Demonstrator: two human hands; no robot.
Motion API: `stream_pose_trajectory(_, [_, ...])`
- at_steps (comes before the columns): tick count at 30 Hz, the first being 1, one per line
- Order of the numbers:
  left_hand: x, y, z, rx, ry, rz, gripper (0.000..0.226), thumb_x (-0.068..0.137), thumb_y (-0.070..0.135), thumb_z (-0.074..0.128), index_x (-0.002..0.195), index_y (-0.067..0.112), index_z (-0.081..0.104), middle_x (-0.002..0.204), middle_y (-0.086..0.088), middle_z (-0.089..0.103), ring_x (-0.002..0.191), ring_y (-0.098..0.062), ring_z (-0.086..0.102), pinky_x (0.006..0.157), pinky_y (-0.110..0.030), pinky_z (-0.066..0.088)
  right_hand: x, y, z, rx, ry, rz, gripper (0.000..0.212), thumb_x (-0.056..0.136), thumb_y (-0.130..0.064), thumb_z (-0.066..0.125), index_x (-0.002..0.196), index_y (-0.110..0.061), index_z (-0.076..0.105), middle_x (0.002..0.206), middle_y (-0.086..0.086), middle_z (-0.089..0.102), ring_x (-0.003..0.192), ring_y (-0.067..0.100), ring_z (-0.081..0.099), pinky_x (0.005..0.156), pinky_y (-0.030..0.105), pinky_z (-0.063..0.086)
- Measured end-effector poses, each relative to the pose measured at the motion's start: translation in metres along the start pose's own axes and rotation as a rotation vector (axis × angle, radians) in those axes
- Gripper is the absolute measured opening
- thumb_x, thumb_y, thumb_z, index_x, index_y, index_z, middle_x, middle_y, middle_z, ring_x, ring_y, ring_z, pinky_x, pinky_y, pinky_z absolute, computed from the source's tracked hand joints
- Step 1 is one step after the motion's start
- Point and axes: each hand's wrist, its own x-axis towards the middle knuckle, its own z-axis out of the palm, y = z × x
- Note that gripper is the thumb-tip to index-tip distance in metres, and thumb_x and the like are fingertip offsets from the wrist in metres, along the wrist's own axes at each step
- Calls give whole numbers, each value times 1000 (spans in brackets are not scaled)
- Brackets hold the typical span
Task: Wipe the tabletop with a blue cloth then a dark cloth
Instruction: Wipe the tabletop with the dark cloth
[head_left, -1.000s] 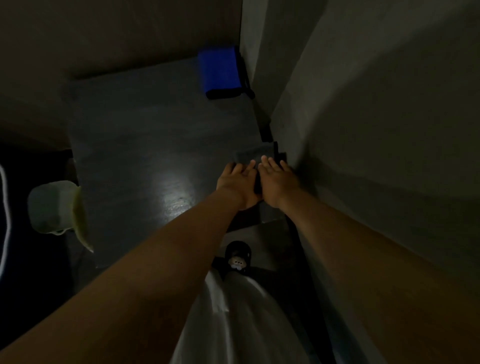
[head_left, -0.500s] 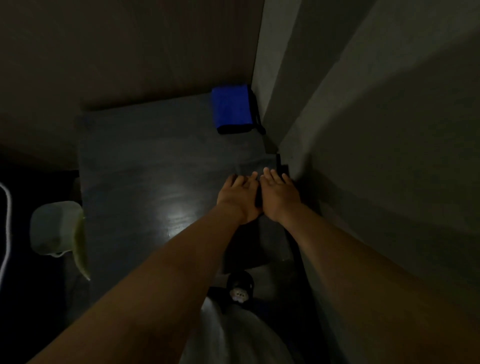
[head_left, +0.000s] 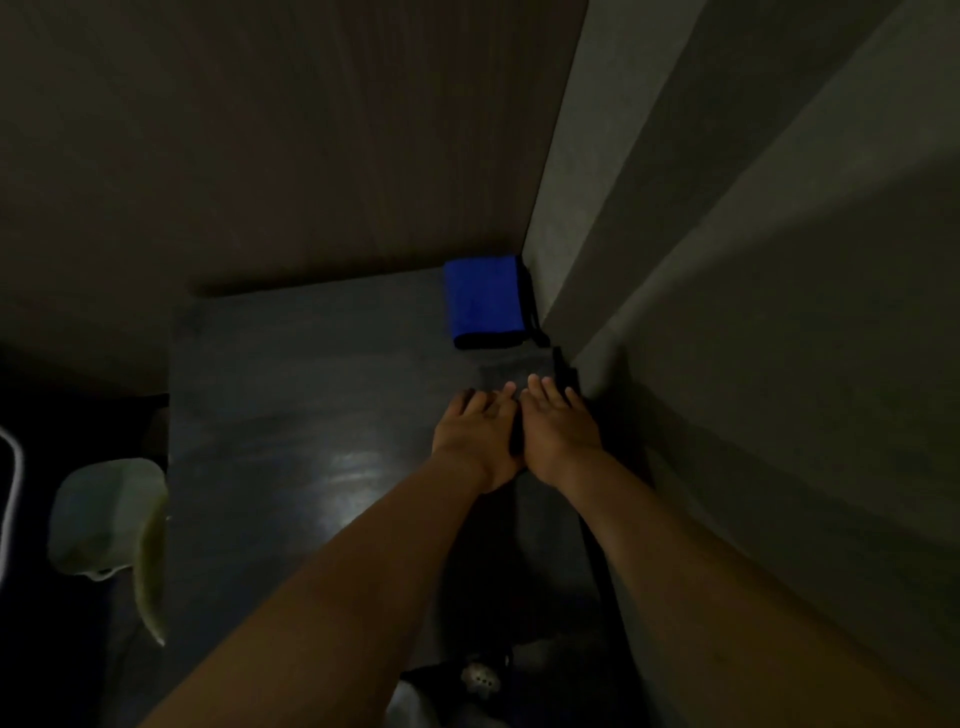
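Both hands (head_left: 514, 431) press flat on the dark cloth (head_left: 511, 371).

The scene is very dim and murky. One soft patch of glare shines on the dark surface (head_left: 291, 395) near its middle, left of the left hand (head_left: 475, 441). Only the blue cloth (head_left: 483, 299) at the far right corner keeps strong colour. Wide-angle distortion bends the walls outward. Shadows swallow the left edge, and detail is grainy and soft throughout.
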Motion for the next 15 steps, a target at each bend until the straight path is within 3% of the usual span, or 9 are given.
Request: stream_pose_trajectory(15, [6, -9, 0, -17, 83, 20, 80, 93, 57, 39, 154, 18, 5, 162, -1, 0, 148, -19, 5, 119, -37, -2, 11, 0, -4, 26, 53, -15, 76, 95, -20, 51, 155, -15, 4, 163, 3, -9, 150, 18, -9, 121, 39, -5])
